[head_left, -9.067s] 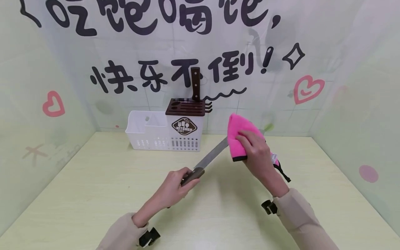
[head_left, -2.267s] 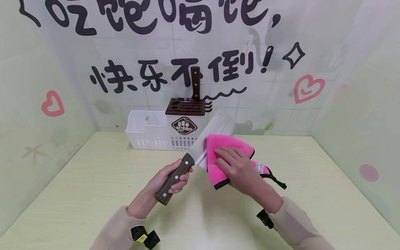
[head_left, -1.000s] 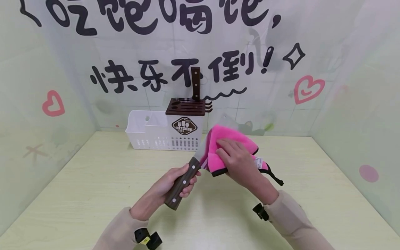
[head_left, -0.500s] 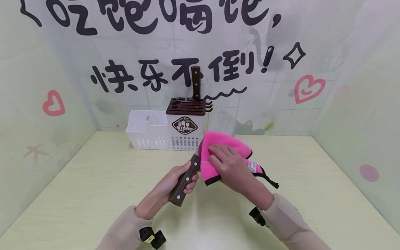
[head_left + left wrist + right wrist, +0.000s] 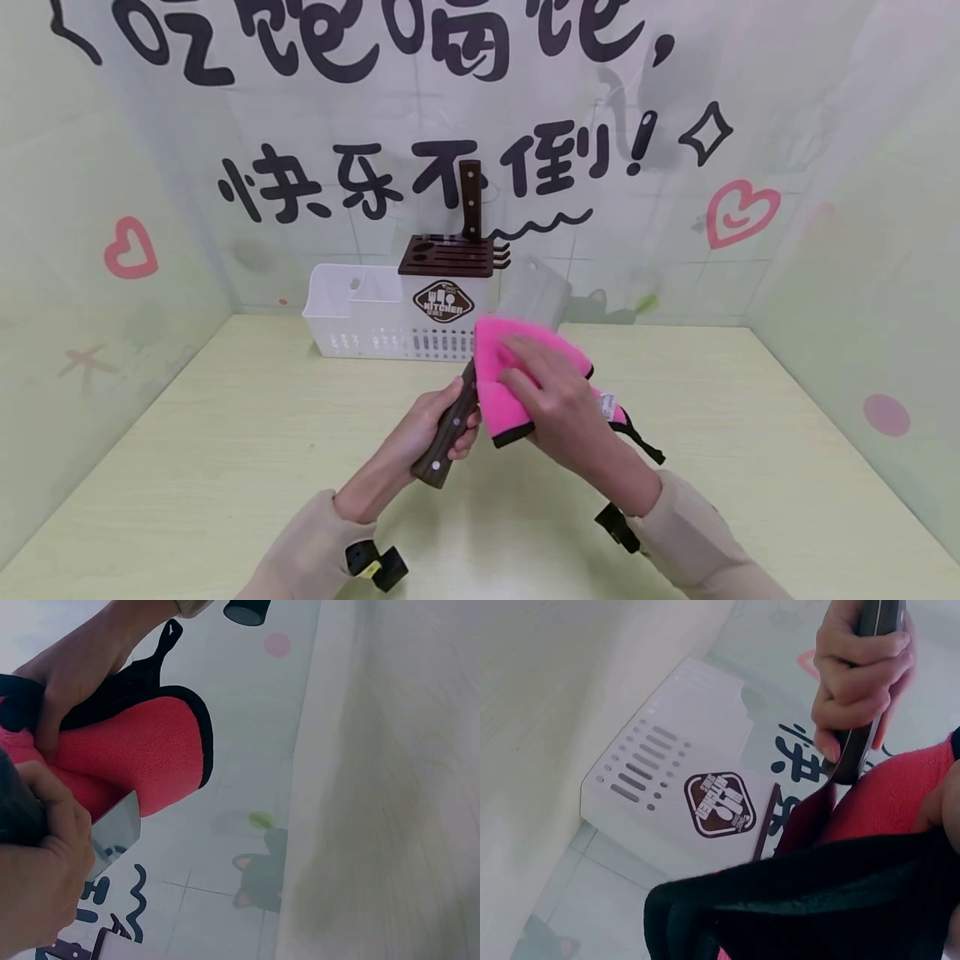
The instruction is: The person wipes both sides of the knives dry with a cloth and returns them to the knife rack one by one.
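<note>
My left hand (image 5: 431, 425) grips the dark wooden handle (image 5: 447, 433) of a cleaver, fingers curled round it. The cleaver's broad metal blade (image 5: 534, 298) points up and away to the right, its far end showing past a pink cloth (image 5: 497, 398). With bent fingers my right hand (image 5: 558, 408) holds this black-edged cloth against the blade, close to the handle. In the left wrist view the cloth (image 5: 161, 754) wraps over the blade, and a corner of bare metal (image 5: 118, 829) sticks out. Most of the blade near the handle is hidden by the cloth.
Against the back wall stands a white plastic knife holder (image 5: 360, 329) with a brown slotted top (image 5: 446, 257). Another knife's handle (image 5: 470, 200) rises from its slots. The pale wooden table (image 5: 247, 467) stretches around both arms, with printed walls on three sides.
The cleaver was turned nearly edge-on earlier and now shows its broad face. In the last second the cloth has slid down and left along the blade to the handle.
</note>
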The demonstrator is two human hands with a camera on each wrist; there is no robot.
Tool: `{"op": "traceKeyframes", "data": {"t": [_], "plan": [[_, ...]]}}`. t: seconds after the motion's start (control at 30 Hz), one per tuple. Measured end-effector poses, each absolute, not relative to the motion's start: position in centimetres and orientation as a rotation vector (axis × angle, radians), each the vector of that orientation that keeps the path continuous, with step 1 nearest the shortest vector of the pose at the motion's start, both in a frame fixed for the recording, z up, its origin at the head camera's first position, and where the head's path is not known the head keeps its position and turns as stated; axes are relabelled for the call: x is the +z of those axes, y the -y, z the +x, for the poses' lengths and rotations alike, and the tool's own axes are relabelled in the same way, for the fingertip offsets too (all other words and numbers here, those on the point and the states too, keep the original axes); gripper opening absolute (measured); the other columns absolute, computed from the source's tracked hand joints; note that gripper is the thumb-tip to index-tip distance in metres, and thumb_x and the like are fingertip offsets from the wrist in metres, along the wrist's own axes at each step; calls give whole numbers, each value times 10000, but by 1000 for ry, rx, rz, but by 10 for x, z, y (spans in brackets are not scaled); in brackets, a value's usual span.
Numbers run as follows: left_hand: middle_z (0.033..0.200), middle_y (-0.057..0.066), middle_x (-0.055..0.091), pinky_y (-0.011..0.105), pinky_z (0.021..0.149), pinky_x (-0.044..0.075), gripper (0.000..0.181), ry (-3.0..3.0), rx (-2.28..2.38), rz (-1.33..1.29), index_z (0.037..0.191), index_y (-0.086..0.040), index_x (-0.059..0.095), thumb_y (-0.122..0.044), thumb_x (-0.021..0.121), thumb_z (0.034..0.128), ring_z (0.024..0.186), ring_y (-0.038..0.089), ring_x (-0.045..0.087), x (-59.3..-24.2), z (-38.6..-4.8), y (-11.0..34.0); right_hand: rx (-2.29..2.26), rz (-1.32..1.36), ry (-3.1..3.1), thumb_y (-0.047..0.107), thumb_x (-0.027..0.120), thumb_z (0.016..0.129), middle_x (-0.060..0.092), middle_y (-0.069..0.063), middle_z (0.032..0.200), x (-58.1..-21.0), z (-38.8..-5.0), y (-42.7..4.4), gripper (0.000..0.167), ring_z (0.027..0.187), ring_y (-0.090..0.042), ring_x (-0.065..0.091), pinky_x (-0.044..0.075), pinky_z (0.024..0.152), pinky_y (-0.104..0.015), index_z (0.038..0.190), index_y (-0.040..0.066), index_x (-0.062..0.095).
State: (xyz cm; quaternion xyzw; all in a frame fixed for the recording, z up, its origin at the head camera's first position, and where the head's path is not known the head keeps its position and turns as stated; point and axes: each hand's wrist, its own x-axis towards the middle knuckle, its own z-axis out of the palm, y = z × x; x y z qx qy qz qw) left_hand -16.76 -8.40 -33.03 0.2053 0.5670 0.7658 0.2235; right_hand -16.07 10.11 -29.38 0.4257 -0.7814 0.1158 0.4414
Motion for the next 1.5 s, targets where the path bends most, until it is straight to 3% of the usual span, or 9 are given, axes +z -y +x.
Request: {"op": "traceKeyframes", "data": {"t": [0.1,0.33,0.6,0.9,1.13,1.2,1.3,1.43,1.5], "plan": [[648,-15,473,163,444,379,387,-1627,2099,538,859,-49,459,-347,246,984,487,53,437,-330,-167,82,311,1084,1956,51,782,612,573,-198,1093,-294,-158,-98,300,1035,-318,547,455,877,-391,866,38,622],[620,12,467,191,445,395,421,-1721,2062,618,912,-33,480,-357,222,985,487,76,437,-331,-168,81,307,1092,2030,90,795,630,586,-175,1100,-299,-158,-92,322,1042,-294,557,437,908,-366,900,52,626],[552,-6,464,198,400,382,459,-1730,2089,660,831,-46,477,-378,198,982,439,79,430,-334,-172,81,257,1116,1968,100,789,640,600,-160,1062,-304,-159,-86,294,1013,-274,567,437,910,-355,876,35,627],[638,-3,560,215,404,435,494,-1772,2142,494,1037,-14,511,-415,229,970,442,79,508,-334,-172,81,131,1125,1937,74,747,688,610,-163,1068,-307,-156,-85,233,1027,-268,565,450,891,-364,890,35,639],[717,-29,595,212,535,475,554,-1832,2166,400,1202,46,454,-396,207,978,583,54,573,-333,-173,80,66,1166,1910,54,696,730,609,-155,1079,-310,-152,-85,177,1035,-267,565,445,900,-353,895,40,631],[716,-21,598,217,538,478,549,-1834,2181,368,1174,36,476,-402,209,977,580,61,576,-332,-173,79,51,1178,1902,59,693,736,607,-154,1084,-312,-151,-84,174,1037,-267,563,442,904,-353,897,42,629],[687,-15,592,216,497,462,500,-1845,2199,331,1043,-12,544,-386,218,980,539,65,560,-333,-173,79,36,1196,1876,59,573,840,611,-153,1079,-313,-149,-83,77,1036,-266,566,442,903,-355,888,47,632],[618,-16,573,206,372,383,433,-1822,2216,308,858,-82,553,-340,229,983,414,63,483,-333,-173,79,14,1223,1827,59,329,948,619,-150,1065,-314,-147,-81,321,1031,-264,569,443,902,-354,865,57,639],[598,-22,567,201,336,349,417,-1809,2219,305,832,-95,545,-311,223,985,379,58,453,-333,-173,80,-1,1236,1808,51,284,956,621,-148,1062,-314,-146,-81,371,1032,-262,569,441,904,-351,863,62,643]]}}
